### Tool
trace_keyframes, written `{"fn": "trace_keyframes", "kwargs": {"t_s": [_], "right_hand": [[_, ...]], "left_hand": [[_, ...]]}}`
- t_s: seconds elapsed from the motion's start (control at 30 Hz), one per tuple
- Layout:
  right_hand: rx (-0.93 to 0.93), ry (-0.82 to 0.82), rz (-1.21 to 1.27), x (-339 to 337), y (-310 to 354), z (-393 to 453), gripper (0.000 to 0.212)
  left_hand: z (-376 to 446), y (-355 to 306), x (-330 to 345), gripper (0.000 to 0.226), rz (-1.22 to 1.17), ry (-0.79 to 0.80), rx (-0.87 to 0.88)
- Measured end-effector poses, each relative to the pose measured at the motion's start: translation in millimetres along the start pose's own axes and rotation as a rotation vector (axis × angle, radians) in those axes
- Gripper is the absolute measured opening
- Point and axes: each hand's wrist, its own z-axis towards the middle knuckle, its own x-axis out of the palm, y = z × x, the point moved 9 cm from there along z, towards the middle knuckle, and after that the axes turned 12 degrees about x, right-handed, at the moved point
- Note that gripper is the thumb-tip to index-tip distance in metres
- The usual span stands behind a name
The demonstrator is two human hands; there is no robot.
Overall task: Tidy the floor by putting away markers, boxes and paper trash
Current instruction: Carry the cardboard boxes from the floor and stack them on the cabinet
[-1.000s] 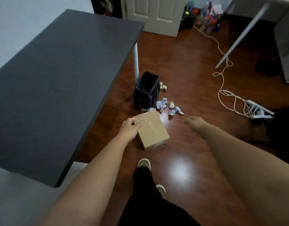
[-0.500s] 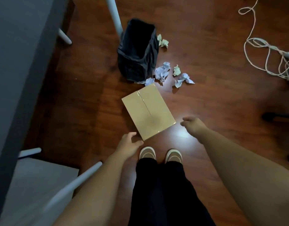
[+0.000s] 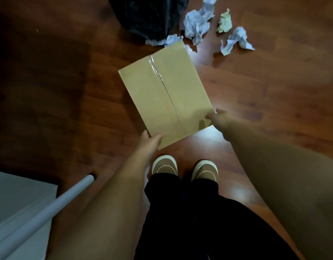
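A taped brown cardboard box (image 3: 165, 94) lies on the wooden floor just ahead of my feet. My left hand (image 3: 149, 142) grips its near left corner, thumb on top. My right hand (image 3: 219, 120) holds the near right corner, thumb on the lid. Several crumpled paper balls lie beyond the box: a large bluish one (image 3: 197, 21), a greenish one (image 3: 225, 21), another bluish one (image 3: 235, 41) and a small scrap (image 3: 164, 41) touching the box's far edge. A black bin bag (image 3: 148, 14) stands at the top. No markers are visible.
A white table leg (image 3: 39, 212) slants across the lower left over a pale grey surface (image 3: 13, 199). My two brown shoes (image 3: 164, 165) stand right behind the box. Bare wooden floor (image 3: 285, 91) stretches to the right.
I have bent lower, so the box looks larger. Both hands moved from beside the box onto its near corners and took hold of it.
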Motion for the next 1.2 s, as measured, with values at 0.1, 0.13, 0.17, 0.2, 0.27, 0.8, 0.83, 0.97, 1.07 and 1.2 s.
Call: {"fn": "trace_keyframes", "kwargs": {"t_s": [0.1, 0.13, 0.17, 0.2, 0.27, 0.8, 0.83, 0.97, 1.07, 1.2], "right_hand": [[-0.030, 0.022, 0.071, 4, 5, 5, 0.039], [-0.054, 0.002, 0.128, -1, 9, -2, 0.032], [-0.090, -0.021, 0.199, -9, 15, -13, 0.023], [-0.130, -0.037, 0.274, -16, 21, -27, 0.013], [-0.200, -0.049, 0.415, -31, 39, -65, 0.010], [-0.638, -0.169, 0.789, -229, 94, -484, 0.041], [-0.681, -0.160, 0.833, -240, 93, -512, 0.042], [-0.893, -0.049, 0.987, -266, 106, -616, 0.038], [-1.060, 0.099, 1.072, -268, 124, -691, 0.036], [-1.226, 0.273, 0.985, -236, 149, -785, 0.033]], "left_hand": [[-4, -7, -6, 0.049, -0.164, -0.094, 0.051], [-9, -16, -14, 0.040, -0.213, -0.135, 0.098], [-19, -28, -22, 0.032, -0.244, -0.171, 0.155], [-31, -41, -31, 0.027, -0.252, -0.206, 0.205], [-61, -66, -48, 0.027, -0.271, -0.266, 0.251], [-391, -343, -78, 0.051, -0.441, -0.194, 0.675], [-417, -364, -84, 0.051, -0.428, -0.195, 0.742], [-529, -439, -122, 0.055, -0.414, -0.257, 1.037], [-608, -465, -165, 0.056, -0.455, -0.363, 1.240], [-696, -454, -235, 0.055, -0.516, -0.541, 1.352]]}}
